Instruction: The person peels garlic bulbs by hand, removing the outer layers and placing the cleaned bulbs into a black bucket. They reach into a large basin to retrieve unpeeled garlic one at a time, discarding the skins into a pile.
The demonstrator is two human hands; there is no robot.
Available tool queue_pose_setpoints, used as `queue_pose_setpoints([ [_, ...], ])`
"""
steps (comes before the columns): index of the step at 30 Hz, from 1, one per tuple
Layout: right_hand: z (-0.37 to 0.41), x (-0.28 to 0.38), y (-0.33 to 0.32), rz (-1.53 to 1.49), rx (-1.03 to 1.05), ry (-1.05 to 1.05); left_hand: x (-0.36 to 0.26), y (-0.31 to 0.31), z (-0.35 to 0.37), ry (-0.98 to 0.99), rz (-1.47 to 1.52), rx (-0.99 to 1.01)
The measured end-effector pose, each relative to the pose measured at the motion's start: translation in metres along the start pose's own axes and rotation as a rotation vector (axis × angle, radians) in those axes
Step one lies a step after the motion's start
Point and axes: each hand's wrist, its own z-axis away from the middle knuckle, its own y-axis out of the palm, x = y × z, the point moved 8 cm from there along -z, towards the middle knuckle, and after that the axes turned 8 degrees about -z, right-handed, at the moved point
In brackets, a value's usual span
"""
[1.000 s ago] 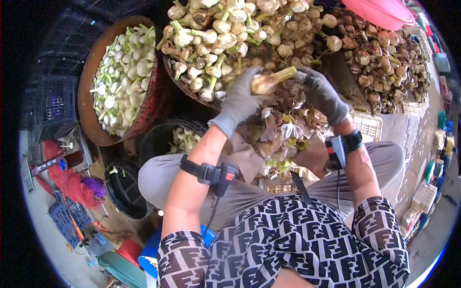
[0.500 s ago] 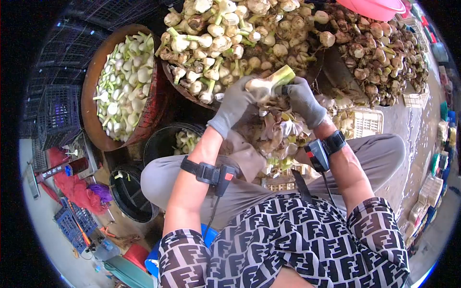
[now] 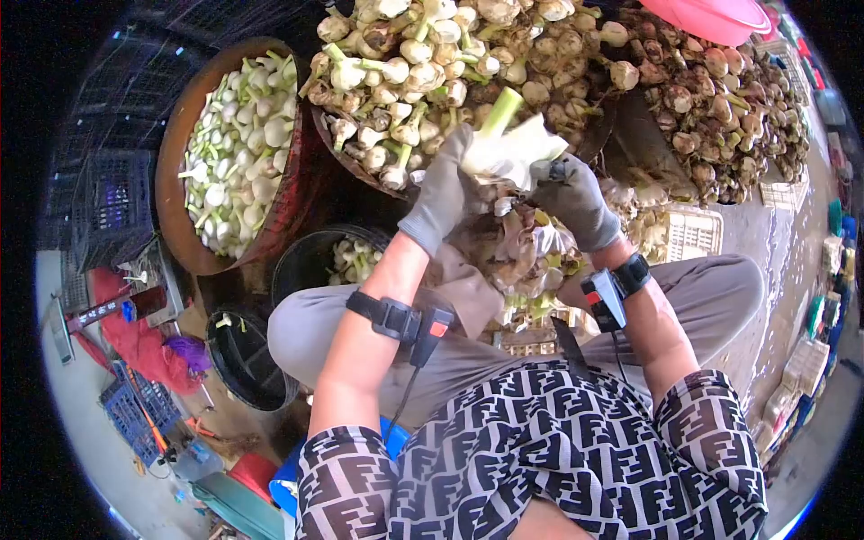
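Note:
A white garlic bulb (image 3: 504, 155) with a thick, cut green stem is between my hands, its stem pointing up and slightly right. My left hand (image 3: 441, 200), in a grey glove, grips the bulb from the left. At the bulb's lower right is my right hand (image 3: 578, 200), also gloved, with its fingers curled. A small dark thing (image 3: 551, 169) shows at the right fingertips; I cannot make out what it is. Beneath the hands lies a heap of loose, purplish garlic skins (image 3: 531, 247).
Trimmed garlic fills a rusty round tub (image 3: 171, 180) at left. A heap of garlic (image 3: 405, 72) lies ahead, with dirtier, rooted bulbs (image 3: 711, 117) at right. Black buckets (image 3: 286, 270) stand by my left knee. A pink basin (image 3: 715, 20) and a cream crate (image 3: 697, 232) are at right.
The bulb has turned: its stem pointed to the upper right and now points more upright. More clean white surface shows. My right hand has moved slightly down along the bulb.

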Motion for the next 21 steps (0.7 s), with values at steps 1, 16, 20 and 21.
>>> queue_pose_setpoints([
  [1, 0.001, 0.004, 0.001, 0.056, -0.028, -0.072, 0.009, -0.013, 0.001, -0.070, 0.057, -0.201],
  [16, -0.005, -0.008, -0.025, 0.081, -0.134, 0.263, -0.034, -0.016, 0.025, -0.167, -1.203, -0.726],
  [20, 0.013, -0.049, -0.053, 0.326, -0.166, 0.397, -0.029, 0.018, 0.017, 0.075, -0.767, -0.290],
  [21, 0.019, -0.055, -0.057, 0.374, -0.152, 0.462, -0.033, 0.030, 0.019, 0.069, -0.680, -0.195],
])
